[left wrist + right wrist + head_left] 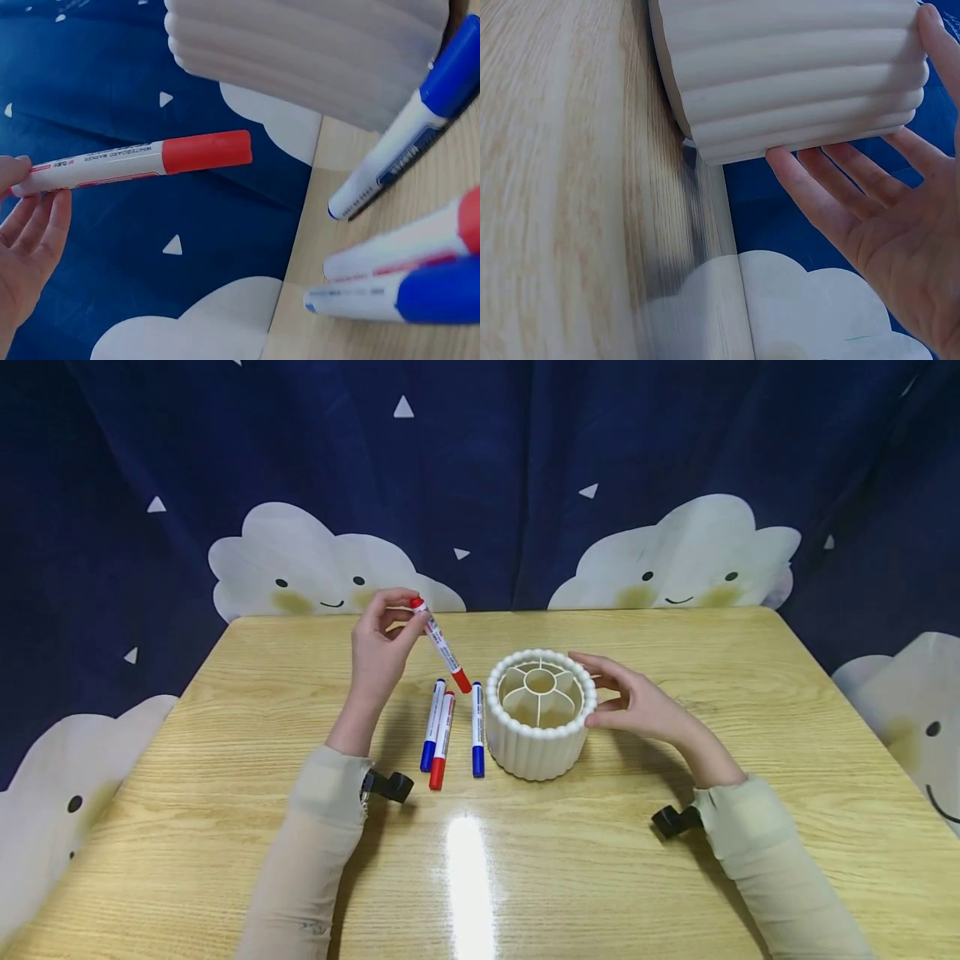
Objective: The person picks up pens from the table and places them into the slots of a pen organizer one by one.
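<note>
My left hand (382, 647) pinches a red-capped whiteboard marker (442, 643) by its plain end. The marker slants, with its long red cap (207, 152) pointing down and right, toward the holder. My right hand (633, 697) holds the right side of a round, off-white pen holder (536, 752), thumb at the front and fingers behind. In the right wrist view, the fingertips (778, 156) lie along its ribbed wall. Dividers split the holder's inside into petal-shaped compartments around a central ring (540, 681), and no marker stands in them.
Left of the holder lie a blue-capped marker (477, 731), a red-capped marker (442, 741) and another blue-capped marker (432, 724), the last two side by side. All rest on the wooden table (600, 877). Behind its far edge hangs a dark blue curtain (480, 468) with clouds.
</note>
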`<state>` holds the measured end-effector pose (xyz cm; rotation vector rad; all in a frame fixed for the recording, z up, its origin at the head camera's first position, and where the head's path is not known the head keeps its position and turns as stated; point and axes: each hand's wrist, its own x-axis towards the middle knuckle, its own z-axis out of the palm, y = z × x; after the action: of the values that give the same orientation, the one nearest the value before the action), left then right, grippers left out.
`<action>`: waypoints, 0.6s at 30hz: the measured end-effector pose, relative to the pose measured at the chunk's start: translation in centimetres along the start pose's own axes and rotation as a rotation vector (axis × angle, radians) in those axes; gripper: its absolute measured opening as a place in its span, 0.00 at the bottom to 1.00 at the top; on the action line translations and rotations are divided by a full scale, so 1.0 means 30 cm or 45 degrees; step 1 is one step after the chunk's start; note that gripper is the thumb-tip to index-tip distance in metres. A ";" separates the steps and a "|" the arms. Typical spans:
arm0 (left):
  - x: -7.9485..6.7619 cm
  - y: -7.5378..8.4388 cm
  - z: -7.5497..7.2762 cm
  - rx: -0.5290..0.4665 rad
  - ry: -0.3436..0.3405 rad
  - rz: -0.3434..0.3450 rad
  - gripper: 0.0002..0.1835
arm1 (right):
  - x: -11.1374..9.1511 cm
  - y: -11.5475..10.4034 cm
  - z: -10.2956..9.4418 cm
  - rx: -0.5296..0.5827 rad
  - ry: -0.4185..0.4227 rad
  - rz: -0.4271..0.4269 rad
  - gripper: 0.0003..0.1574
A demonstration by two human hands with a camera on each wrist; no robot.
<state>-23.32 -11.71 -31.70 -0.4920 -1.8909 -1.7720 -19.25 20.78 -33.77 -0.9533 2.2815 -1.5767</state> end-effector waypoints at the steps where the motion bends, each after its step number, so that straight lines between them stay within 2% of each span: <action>1: -0.003 0.031 0.008 0.013 0.009 0.006 0.14 | 0.001 0.005 -0.001 0.001 -0.003 -0.003 0.47; 6: -0.003 0.107 0.031 -0.020 0.032 0.038 0.14 | 0.006 0.043 -0.010 -0.005 -0.004 -0.008 0.48; 18: 0.019 0.157 0.070 -0.136 0.131 0.135 0.14 | 0.006 0.065 -0.012 0.009 0.003 -0.012 0.49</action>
<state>-21.31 -9.26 -27.61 -0.5199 -1.6766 -1.7995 -20.30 21.37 -35.33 -0.9624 2.2749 -1.5892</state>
